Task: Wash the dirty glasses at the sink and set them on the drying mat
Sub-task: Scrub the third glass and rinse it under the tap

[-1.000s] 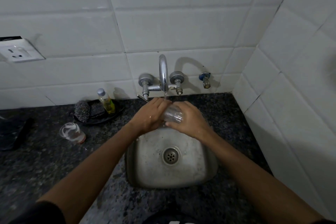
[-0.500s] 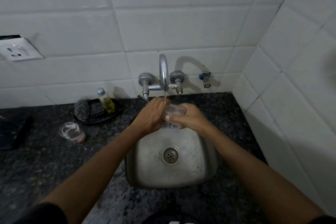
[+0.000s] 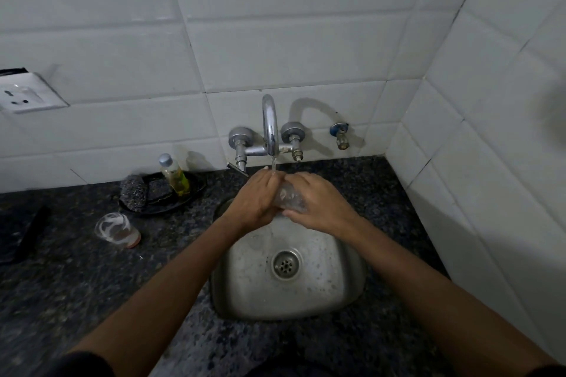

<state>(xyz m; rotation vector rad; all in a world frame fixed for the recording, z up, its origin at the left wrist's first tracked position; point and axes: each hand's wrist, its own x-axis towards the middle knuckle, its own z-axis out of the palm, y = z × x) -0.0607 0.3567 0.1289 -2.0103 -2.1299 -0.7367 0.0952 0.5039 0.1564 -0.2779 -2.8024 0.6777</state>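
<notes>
Both hands wrapped round one clear glass (image 3: 289, 199) under tap (image 3: 270, 125) stream: left hand (image 3: 255, 200), right hand (image 3: 320, 204). Second glass (image 3: 116, 230) on counter (image 3: 92, 278), well left of left hand.

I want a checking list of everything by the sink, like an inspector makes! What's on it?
Surface: dark speckled stone counter around a small steel sink.
Job's things: clear glass held under the running tap; a second, dirty glass stands on the counter to the left.
Clutter: dark tray holding a scrubber and a small bottle of yellow liquid.
Grippers: left hand and right hand both grip the glass over the sink.
Cables: nothing seen.
Surroundings: white tiled walls, a wall socket at left, a spare valve right of the tap.
</notes>
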